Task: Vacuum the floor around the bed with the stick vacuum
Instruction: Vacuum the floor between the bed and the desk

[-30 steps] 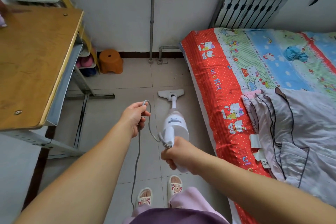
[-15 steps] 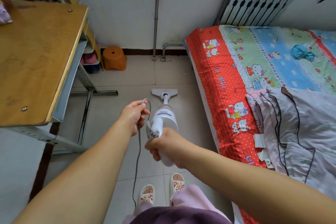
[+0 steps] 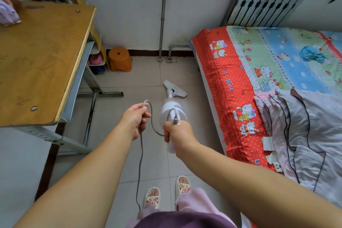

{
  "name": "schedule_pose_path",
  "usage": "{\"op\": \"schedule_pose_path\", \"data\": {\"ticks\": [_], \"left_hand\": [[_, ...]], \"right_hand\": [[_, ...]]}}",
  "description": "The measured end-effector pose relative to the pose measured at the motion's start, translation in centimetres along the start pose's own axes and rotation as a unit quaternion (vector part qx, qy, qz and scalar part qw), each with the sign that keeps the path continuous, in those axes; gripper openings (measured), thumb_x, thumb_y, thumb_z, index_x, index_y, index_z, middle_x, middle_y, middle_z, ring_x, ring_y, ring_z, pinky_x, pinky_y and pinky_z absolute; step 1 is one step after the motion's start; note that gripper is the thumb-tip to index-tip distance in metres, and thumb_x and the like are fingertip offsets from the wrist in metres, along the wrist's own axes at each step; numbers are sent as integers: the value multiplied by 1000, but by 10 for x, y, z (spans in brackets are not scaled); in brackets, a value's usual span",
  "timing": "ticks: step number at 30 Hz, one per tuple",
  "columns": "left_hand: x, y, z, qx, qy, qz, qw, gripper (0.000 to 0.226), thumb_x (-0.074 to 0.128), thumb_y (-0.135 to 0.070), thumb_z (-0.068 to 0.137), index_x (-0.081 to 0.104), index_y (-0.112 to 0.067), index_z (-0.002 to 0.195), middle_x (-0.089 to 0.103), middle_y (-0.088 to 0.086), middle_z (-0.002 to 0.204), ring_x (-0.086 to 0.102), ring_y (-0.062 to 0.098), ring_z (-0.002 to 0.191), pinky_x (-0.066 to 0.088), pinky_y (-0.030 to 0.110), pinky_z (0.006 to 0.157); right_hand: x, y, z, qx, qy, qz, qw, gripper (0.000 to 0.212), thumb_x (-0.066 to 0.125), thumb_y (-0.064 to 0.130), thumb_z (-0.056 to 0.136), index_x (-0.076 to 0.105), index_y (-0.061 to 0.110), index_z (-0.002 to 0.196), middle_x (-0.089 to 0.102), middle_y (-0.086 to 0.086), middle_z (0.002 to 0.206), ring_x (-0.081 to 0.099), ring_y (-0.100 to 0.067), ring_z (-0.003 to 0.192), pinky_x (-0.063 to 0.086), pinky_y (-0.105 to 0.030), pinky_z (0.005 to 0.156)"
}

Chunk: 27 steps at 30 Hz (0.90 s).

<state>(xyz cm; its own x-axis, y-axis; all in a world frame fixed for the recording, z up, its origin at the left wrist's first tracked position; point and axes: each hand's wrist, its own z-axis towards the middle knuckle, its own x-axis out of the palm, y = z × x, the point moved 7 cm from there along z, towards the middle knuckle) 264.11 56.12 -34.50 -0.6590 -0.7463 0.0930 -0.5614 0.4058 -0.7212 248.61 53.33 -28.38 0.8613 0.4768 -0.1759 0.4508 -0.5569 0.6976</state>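
Head cam looks down at a person standing on the tiled floor [image 3: 148, 153] btwn a wooden table [image 3: 42, 61] on the left and the bed [image 3: 277, 79] on the right. Right hand [image 3: 177, 133] is clenched round the handle of the white stick vacuum [image 3: 173, 113], which slants fwd and down; its floor head [image 3: 174, 89] sits on the tiles, turned at an angle, near the bed's red edge but not touching it. Left hand [image 3: 134, 118] grips the grey power cord [image 3: 140, 153]; a loop of cord runs from that hand over to the vacuum body, the rest hangs down to the floor by the person's feet, in white slippers [image 3: 167, 192].

Around: an orange stool [image 3: 120, 59] stands against the wall beyond the floor head, just beside a low shoe rack [image 3: 96, 59] w/ pink and blue shoes tucked behind the table. The table's metal leg frame [image 3: 92, 102] lies flat on the tiles left of the vacuum. Grey pipes [image 3: 162, 24] drop down the wall to the floor at the bed's corner, w/ a radiator [image 3: 262, 5] above the bed's far end. A grey-lilac blanket [image 3: 305, 135] is bunched on the cartoon-print sheet, hanging partly over the near side. A blue cloth [image 3: 311, 54] lies farther up the bed.
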Motion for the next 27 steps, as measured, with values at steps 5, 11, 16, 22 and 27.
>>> {"op": "schedule_pose_path", "data": {"ticks": [5,11,16,22,27], "left_hand": [[0,4,2,-4,5,2,1000,13,49,-17,96,61,-23,96,51,1,63,33,2,29,27,8,33],[-5,0,3,4,11,12,1000,13,50,-17,96,62,-21,96,51,0,62,33,2,29,28,9,33],[-13,-2,4,2,10,19,1000,15,49,-17,96,62,-24,94,52,0,63,33,5,36,27,10,35],[-6,-2,11,-5,16,31,999,18,46,-17,97,62,-24,96,53,0,64,33,7,44,28,12,34],[-3,-7,32,-10,-6,30,999,18,46,-17,97,62,-24,99,53,-1,64,33,7,45,28,11,33]], "right_hand": [[28,-21,-38,47,102,-24,993,9,52,2,86,46,4,93,46,-5,50,41,-6,28,26,-5,29],[50,-28,-37,41,100,-52,993,7,51,7,87,46,8,82,46,-4,57,42,-5,33,27,-5,29],[40,-18,-4,0,15,-34,999,9,53,10,87,50,6,95,48,-2,60,45,-11,44,35,-14,38],[11,-8,37,-30,-55,-40,997,5,53,7,85,52,5,90,45,-2,56,41,-13,42,32,-11,32],[-10,4,72,-26,-55,-48,997,22,51,3,86,57,-5,105,44,-3,58,41,-13,46,36,-17,39]]}}
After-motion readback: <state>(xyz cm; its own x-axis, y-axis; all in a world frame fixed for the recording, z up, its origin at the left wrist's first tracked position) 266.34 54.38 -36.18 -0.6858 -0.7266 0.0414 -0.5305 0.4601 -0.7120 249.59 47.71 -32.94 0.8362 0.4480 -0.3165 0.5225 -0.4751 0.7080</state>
